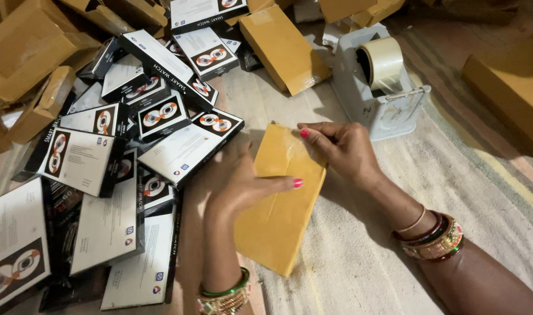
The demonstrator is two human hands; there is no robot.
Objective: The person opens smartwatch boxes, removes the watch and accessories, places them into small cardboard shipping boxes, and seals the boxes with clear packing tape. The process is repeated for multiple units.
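A flat package wrapped in yellow-brown paper lies tilted in front of me on the woven mat. My left hand grips its left edge, thumb lying across the top face. My right hand rests on the package's upper right corner, fingers pressing down on a shiny strip of clear tape there.
A white tape dispenser with a roll of clear tape stands just beyond my right hand. A heap of black-and-white product boxes fills the left. More brown wrapped packages lie at the back, and another brown package at the right edge.
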